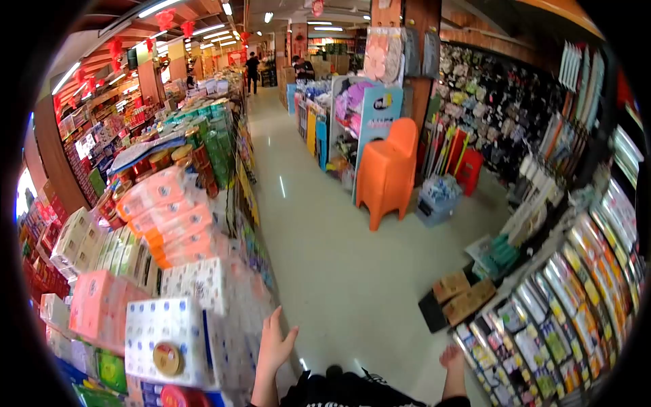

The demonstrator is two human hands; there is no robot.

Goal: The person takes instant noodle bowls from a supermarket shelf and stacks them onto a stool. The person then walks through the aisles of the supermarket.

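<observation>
My left hand [277, 340] is raised beside the stacked goods on the left, its fingers and thumb apart and holding nothing. Nearest to it are plastic-wrapped packs, among them a white pack with blue dots [163, 322]. On that pack rests a round, brown-gold item [167, 358], perhaps a roll of tape. Low on the right, my right hand [451, 356] has its fingers curled in, and nothing shows in it. It is close to a slanted rack of hanging packaged goods [536, 336]; I cannot tell whether it touches the rack.
A shop aisle [291, 203] runs ahead. Orange stacked stools [388, 173] and a blue bin [439, 200] stand beside a pillar. Cardboard boxes [464, 296] lie by the right rack. Pink-orange tissue packs [169, 217] are piled left. A person in dark clothes [253, 71] stands far off.
</observation>
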